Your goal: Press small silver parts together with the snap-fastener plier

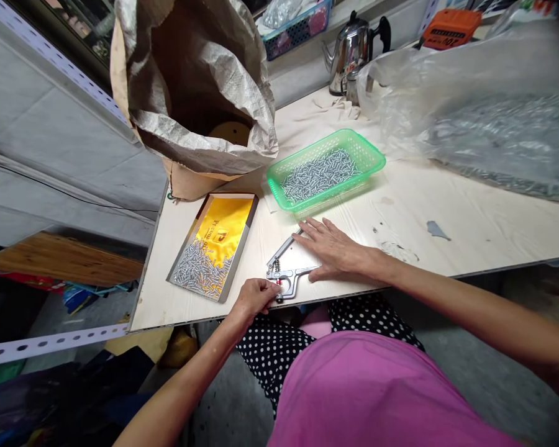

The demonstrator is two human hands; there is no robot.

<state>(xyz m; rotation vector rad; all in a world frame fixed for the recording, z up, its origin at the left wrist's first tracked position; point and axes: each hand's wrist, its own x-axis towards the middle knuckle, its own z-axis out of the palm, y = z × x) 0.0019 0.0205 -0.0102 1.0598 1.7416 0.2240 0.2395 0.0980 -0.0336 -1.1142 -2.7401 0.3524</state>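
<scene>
A grey metal hand tool (pixel 292 282) with two spread handles and a coil spring lies near the table's front edge. My left hand (pixel 257 297) is closed in a pinch at the tool's left end, beside a small red part (pixel 279 282); whatever the fingertips hold is hidden. My right hand (pixel 336 249) lies with fingers spread over the handle ends, not wrapped round them. Left of the tool, a shallow tray (pixel 243 251) with a yellow printed bottom holds many small silvery metal pieces (pixel 198 270). Behind it, a green plastic basket (pixel 376 162) contains similar pieces (pixel 323 174).
A large open paper-and-woven sack (pixel 186 155) stands at the back left. At the right lies a big clear plastic bag (pixel 503 136) of metal pieces. Further back are a steel kettle (pixel 351 49), an orange box (pixel 451 28) and a blue basket (pixel 298 31). The table's front edge (pixel 470 273) borders my lap.
</scene>
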